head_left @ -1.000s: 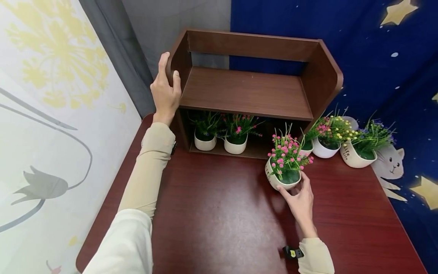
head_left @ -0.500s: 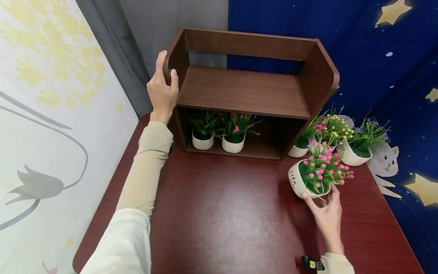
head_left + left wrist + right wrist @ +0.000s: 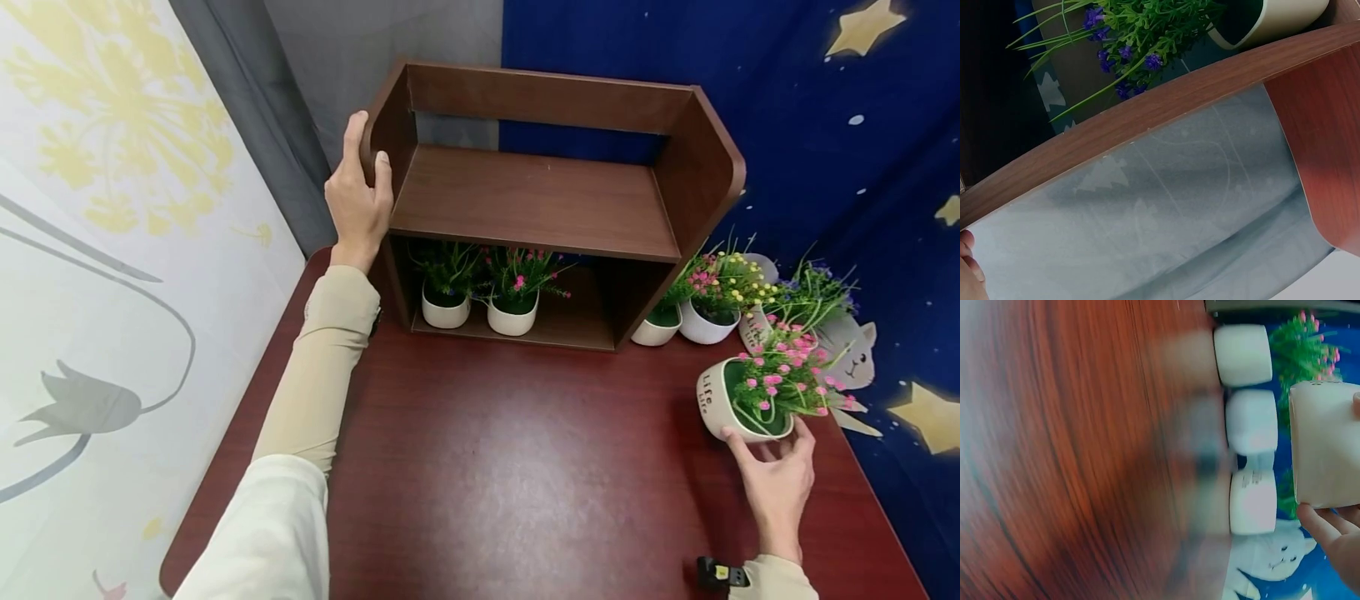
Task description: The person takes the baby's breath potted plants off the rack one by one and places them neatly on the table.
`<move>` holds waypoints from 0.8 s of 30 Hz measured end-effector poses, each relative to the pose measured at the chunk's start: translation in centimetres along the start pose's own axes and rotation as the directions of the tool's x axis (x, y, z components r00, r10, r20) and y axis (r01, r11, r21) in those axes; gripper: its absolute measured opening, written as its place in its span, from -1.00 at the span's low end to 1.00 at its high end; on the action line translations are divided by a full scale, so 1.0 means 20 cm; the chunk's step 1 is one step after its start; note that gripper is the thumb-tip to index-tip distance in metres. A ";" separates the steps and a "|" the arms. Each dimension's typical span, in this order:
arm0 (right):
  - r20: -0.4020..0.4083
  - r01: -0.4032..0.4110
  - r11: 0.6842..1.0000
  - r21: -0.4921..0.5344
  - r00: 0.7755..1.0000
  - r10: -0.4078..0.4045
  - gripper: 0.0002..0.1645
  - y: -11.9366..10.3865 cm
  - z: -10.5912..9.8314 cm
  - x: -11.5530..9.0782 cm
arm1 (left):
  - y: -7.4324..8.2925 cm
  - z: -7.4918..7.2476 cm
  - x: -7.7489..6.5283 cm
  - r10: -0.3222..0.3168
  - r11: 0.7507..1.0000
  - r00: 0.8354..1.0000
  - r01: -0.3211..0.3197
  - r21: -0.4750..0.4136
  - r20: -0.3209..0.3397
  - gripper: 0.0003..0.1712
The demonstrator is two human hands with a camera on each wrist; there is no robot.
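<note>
grip on the left: left hand (image 3: 356, 196) clasps the left side panel of the brown shelf (image 3: 532, 196), thumb on the inner face, fingers on the outer, spread only about as wide as the panel; no pot in it. left wrist view: mostly shelf edge and purple flowers (image 3: 1122, 62), just a bit of fingers in the corner.

next, lower compartment, left part: left shelf pot (image 3: 446, 312), then right shelf pot (image 3: 513, 320), both upright, side by side.

just right of the shelf, on the surface (image 3: 480, 467): small pot (image 3: 655, 330), ribbed pot (image 3: 708, 330), lettered pot (image 3: 750, 330), in a row, last one partly behind pink blooms.

nearer, right side: pink-flowered pot (image 3: 723, 410), off the surface, tilted, lettering toward the left. grip there: right hand (image 3: 780, 483) holds it low, thumb on the near side, fingers round the right, parted by part of the pot's width.

progress, judging by layout: looks partway. two pots stand in the shelf, three beside it, one in hand and not yet set down, so that placing is left at least.
</note>
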State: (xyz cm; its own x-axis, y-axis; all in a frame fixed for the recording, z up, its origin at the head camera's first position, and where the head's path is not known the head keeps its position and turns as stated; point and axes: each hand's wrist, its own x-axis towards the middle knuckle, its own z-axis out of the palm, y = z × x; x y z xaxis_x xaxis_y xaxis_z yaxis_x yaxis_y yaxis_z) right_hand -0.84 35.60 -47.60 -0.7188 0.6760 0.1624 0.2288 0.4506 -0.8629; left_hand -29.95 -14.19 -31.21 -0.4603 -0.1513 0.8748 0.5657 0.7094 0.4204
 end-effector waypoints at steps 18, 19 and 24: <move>-0.111 -0.098 0.994 -0.052 0.990 0.092 -0.07 0.37 -0.09 0.28 | 0.00 0.01 0.00 -0.003 1.000 1.000 0.003 -0.015 -0.006 -0.49; -0.114 -0.111 0.992 -0.067 0.988 0.103 -0.08 0.36 -0.09 0.28 | 0.00 0.01 -0.01 -0.005 1.000 1.000 0.005 -0.012 -0.006 -0.49; -0.105 -0.152 0.983 -0.098 0.984 0.142 -0.06 0.31 -0.09 0.30 | 0.00 0.00 -0.01 -0.017 1.000 1.000 0.017 -0.001 -0.008 -0.49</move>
State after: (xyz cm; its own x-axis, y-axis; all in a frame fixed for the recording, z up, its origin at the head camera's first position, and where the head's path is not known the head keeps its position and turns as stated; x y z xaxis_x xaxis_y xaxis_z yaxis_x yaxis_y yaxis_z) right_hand -2.50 43.61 -51.16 -0.6058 0.7907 0.0880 0.3987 0.3975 -0.8265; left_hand -29.83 -14.13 -31.43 -0.4639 -0.1691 0.8696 0.5585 0.7062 0.4352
